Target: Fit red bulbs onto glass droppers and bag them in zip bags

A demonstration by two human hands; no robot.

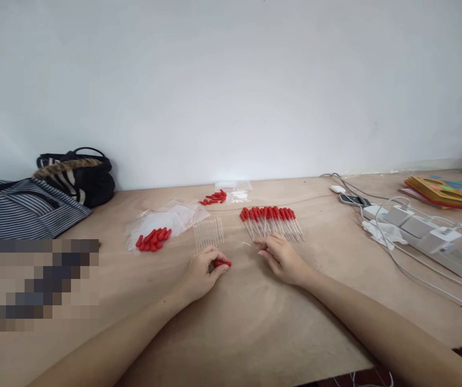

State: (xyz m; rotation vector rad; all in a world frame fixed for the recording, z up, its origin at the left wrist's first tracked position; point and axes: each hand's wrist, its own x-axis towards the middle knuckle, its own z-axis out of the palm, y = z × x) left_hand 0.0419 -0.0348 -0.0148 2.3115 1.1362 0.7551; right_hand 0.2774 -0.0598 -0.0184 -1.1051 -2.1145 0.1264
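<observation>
My left hand (204, 272) is closed around a red rubber dropper bulb (223, 263), whose narrow end sticks out past the thumb and points right. Across from it, my right hand (279, 258) pinches a thin clear dropper tube (247, 244), its end reaching left toward the bulb. Tube and bulb are apart. Beyond my right hand lies a row of assembled droppers (269, 215), red bulbs at the far end. Several clear tubes (210, 232) lie side by side just behind my left hand. A pile of loose red bulbs (154, 239) is further left.
Plastic bags (166, 219) lie under and behind the bulb pile. More red pieces (214, 197) rest by another clear bag (234, 188) near the wall. At right are a power strip (424, 231) with cables and a yellow board (440, 192). Bags (25, 207) stand at left.
</observation>
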